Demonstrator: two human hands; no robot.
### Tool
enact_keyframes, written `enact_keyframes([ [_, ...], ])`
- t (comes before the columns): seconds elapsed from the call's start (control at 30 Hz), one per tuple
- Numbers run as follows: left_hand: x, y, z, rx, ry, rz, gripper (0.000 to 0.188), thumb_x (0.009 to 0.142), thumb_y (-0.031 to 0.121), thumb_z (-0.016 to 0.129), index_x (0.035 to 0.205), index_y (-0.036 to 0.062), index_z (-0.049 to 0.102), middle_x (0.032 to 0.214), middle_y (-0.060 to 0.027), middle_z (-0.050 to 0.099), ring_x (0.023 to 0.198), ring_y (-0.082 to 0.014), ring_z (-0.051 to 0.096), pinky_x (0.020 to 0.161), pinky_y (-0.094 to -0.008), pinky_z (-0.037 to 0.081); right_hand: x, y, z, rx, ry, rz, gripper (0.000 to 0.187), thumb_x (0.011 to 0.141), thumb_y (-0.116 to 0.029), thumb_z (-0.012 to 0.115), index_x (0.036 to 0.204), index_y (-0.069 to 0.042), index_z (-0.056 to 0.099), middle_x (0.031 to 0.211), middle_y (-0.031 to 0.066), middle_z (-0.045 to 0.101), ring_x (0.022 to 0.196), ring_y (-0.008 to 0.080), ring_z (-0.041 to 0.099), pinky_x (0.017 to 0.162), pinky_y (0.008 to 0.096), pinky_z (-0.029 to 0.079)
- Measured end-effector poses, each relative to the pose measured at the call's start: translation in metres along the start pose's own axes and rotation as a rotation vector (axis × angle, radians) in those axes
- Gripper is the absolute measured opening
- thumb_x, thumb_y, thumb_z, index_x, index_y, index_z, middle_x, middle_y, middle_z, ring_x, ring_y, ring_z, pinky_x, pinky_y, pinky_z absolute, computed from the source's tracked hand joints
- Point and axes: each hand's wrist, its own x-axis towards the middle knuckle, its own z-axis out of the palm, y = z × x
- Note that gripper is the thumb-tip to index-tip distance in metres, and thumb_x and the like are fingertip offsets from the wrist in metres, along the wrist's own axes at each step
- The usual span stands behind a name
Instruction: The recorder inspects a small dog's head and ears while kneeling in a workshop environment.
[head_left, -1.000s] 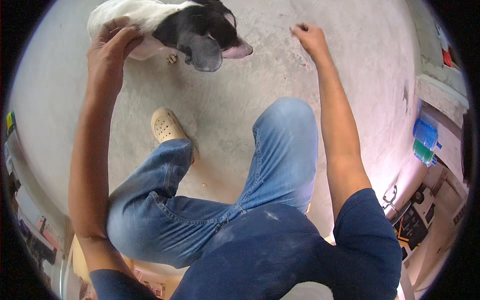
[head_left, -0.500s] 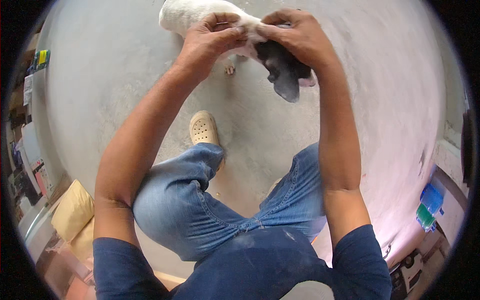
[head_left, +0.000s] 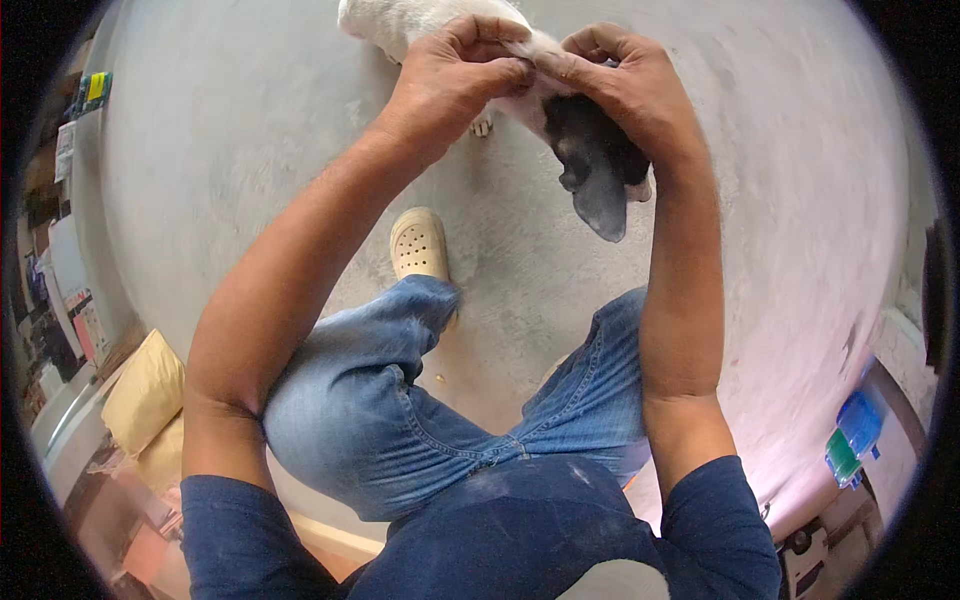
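A dog (head_left: 597,140) with a white body and a dark head stands at the top of the view, its head turned toward the right and down. My left hand (head_left: 468,75) is closed in a pinch on the white fur at the back of its neck. Close beside it, my right hand (head_left: 630,85) also pinches the neck fur, just behind the dark head. Both thumbs press toward the curled fingers. One ear hangs down toward me, and a pale paw shows under the body. Part of the dog's face lies behind my right wrist.
My foot in a beige clog (head_left: 418,245) rests on the grey concrete floor (head_left: 520,270), between me and the dog. A yellow sack-like bundle (head_left: 143,395) is at the left. Blue and green plastic items (head_left: 855,425) stand at the right edge, near a low wall.
The dog and both hands have shifted a little right and nearer in the view. The hands still pinch the neck fur, and the hanging ear sits lower.
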Motion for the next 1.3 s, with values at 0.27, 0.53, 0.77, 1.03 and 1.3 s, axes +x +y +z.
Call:
enact_keyframes([
  [0.27,-0.002,-0.003,-0.008,-0.016,0.006,-0.049,0.035,0.084,0.008,0.065,0.116,-0.0013,0.054,0.103,-0.0122,0.063,0.093,-0.0191,0.063,0.085,-0.0315,0.051,0.003,0.02,-0.006,0.253,-0.171,-0.029,0.035,0.075,-0.022,0.075,0.1,0.002,0.067,0.085,0.0082,0.068,0.072,0.014,0.064,0.068,0.0269,0.053],
  [0.53,-0.003,-0.006,-0.015,-0.038,0.01,-0.067,0.034,0.086,0.009,0.062,0.117,-0.0011,0.053,0.102,-0.011,0.062,0.091,-0.0187,0.063,0.084,-0.0304,0.052,-0.001,0.028,-0.008,0.37,-0.257,-0.027,0.032,0.077,-0.018,0.071,0.101,0.002,0.067,0.088,0.0084,0.067,0.075,0.0133,0.063,0.071,0.0265,0.052],
  [0.77,-0.002,0.003,-0.018,0.009,-0.095,-0.102,0.033,0.087,0.013,0.063,0.118,0.0021,0.056,0.102,-0.0106,0.063,0.088,-0.0163,0.062,0.08,-0.0287,0.052,-0.002,0.032,-0.007,0.452,-0.259,-0.026,0.029,0.079,-0.016,0.064,0.101,0.002,0.066,0.088,0.0076,0.067,0.077,0.0131,0.063,0.073,0.0256,0.051],
  [1.03,-0.005,0.023,-0.008,0.791,-0.141,0.104,0.033,0.088,0.026,0.065,0.111,0.0016,0.063,0.103,-0.0111,0.065,0.093,-0.0194,0.062,0.083,-0.0313,0.05,-0.008,0.026,0.0,0.506,-0.214,-0.053,0.027,0.079,-0.018,0.064,0.098,0.0,0.066,0.087,0.0076,0.066,0.076,0.0131,0.062,0.07,0.0248,0.051],
  [1.3,0.004,0.031,-0.001,0.965,-0.11,0.56,0.024,0.09,0.022,0.063,0.104,0.0033,0.066,0.098,-0.0114,0.065,0.087,-0.0178,0.062,0.075,-0.0306,0.051,-0.013,0.011,0.008,0.158,0.002,-0.09,0.034,0.083,-0.033,0.068,0.093,-0.001,0.068,0.084,0.006,0.066,0.074,0.0122,0.061,0.068,0.0263,0.05],
])
